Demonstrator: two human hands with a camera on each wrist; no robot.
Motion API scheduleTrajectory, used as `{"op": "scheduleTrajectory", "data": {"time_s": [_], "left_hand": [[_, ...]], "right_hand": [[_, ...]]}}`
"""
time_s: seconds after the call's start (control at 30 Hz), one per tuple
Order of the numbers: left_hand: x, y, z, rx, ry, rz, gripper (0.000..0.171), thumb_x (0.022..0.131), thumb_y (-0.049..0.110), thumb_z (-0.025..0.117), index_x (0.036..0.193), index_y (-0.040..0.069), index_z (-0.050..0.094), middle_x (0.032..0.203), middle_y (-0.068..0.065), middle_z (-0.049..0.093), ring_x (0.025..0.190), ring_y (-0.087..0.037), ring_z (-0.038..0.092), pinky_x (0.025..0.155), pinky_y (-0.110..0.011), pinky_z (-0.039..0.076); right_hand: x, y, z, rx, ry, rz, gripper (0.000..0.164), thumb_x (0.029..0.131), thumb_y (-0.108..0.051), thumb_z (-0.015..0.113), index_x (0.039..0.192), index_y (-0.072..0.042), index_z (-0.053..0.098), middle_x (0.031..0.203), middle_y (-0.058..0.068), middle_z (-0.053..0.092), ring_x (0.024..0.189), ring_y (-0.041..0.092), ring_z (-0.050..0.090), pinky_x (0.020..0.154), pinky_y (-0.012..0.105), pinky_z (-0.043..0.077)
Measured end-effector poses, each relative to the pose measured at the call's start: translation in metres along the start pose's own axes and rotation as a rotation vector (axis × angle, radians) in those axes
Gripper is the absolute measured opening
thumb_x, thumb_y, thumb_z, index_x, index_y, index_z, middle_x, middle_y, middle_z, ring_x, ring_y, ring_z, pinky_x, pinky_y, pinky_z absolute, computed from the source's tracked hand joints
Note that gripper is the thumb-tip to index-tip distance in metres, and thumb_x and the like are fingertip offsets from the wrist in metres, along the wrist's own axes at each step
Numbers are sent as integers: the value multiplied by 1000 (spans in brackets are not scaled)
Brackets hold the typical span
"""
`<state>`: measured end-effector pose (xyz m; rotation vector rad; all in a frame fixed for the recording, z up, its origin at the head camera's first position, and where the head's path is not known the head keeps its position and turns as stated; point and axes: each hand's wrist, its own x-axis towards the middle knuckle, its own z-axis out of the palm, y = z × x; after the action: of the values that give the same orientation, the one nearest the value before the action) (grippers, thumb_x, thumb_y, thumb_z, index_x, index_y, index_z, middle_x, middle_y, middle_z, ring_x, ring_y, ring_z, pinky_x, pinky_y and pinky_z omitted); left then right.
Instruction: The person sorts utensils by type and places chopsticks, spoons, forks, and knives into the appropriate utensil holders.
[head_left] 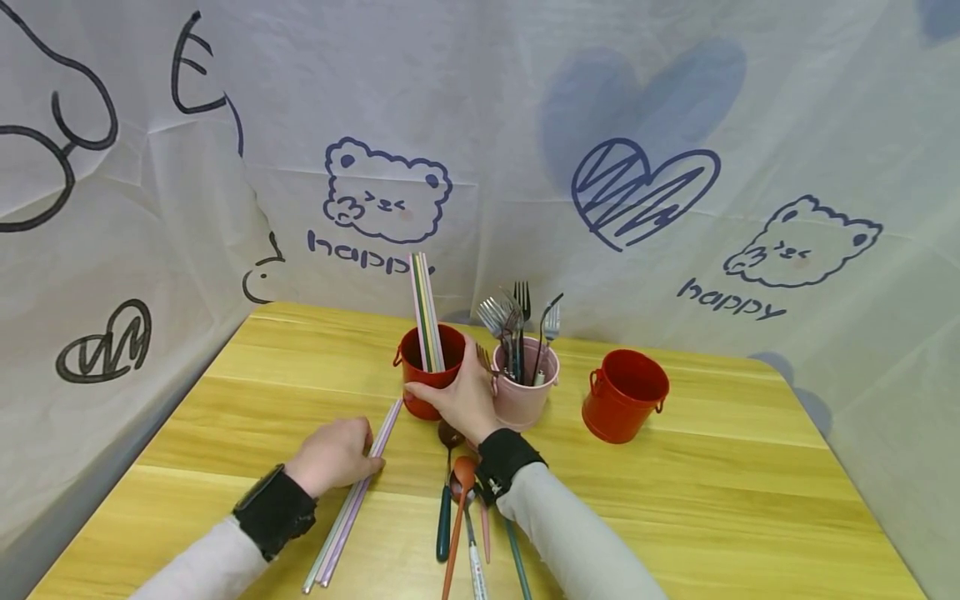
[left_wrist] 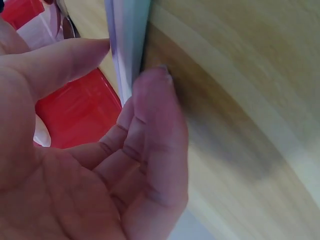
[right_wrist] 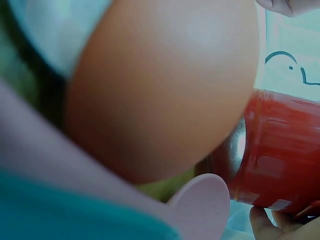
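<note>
While my right grip [head_left: 463, 398] is clasped on the left red bucket [head_left: 420, 377], my left grip [head_left: 335, 456] pinches sticks [head_left: 351, 518] at its near left.

Screened-off tabletop booth indicated; kind of building cannot be told. Yellow wood-grain table [head_left: 750, 475] is enclosed along far, left and right edges by creased white cloth sheeting [head_left: 495, 100], marked with dark line-drawn bears [head_left: 387, 193] and hearts [head_left: 647, 193].

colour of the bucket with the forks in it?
The bucket is pale pink; the head view shows it best.
</note>
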<state>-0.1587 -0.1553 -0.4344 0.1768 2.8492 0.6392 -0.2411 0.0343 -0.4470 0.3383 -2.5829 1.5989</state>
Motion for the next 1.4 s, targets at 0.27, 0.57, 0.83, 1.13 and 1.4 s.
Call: {"op": "scheduleTrajectory", "data": {"time_s": [0.27, 0.57, 0.83, 1.13, 1.4], "left_hand": [[-2, 0, 2, 4, -4, -38, 31, 87, 22, 75, 64, 9, 59, 57, 2, 48, 51, -13, 45, 47, -24, 31], [-1, 1, 3, 0, -10, -54, 41, 86, 23, 73, 53, 14, 50, 47, 8, 38, 43, -8, 36, 42, -20, 24], [-1, -4, 3, -68, -49, -68, 37, 90, 23, 71, 58, 12, 57, 51, 3, 53, 45, -10, 51, 43, -21, 35], [0, -9, 2, -92, -88, -65, 34, 93, 26, 70, 63, 10, 65, 54, 1, 58, 46, -9, 53, 46, -20, 39], [-2, -13, 0, -171, -79, -30, 31, 98, 22, 63, 71, 9, 56, 56, 1, 52, 48, -10, 49, 48, -23, 39]], "right_hand": [[-1, -1, 0, -4, 7, 4, 93, 80, -33, 86, 152, -21, 29, 152, 5, 48, 138, 26, 49, 113, 49, 46], [-2, -1, 0, 2, 2, -18, 93, 80, -32, 86, 152, -20, 29, 150, 7, 49, 137, 27, 51, 112, 49, 47], [-1, 0, 0, 6, 7, -45, 94, 79, -32, 87, 151, -18, 29, 148, 8, 51, 134, 27, 52, 112, 49, 47], [-1, -1, 0, 4, 7, -32, 94, 79, -31, 87, 152, -20, 29, 149, 7, 50, 136, 26, 51, 113, 48, 46], [-2, -2, 0, 13, 3, -21, 94, 79, -31, 87, 152, -21, 29, 150, 6, 50, 136, 26, 50, 114, 49, 45]]}}
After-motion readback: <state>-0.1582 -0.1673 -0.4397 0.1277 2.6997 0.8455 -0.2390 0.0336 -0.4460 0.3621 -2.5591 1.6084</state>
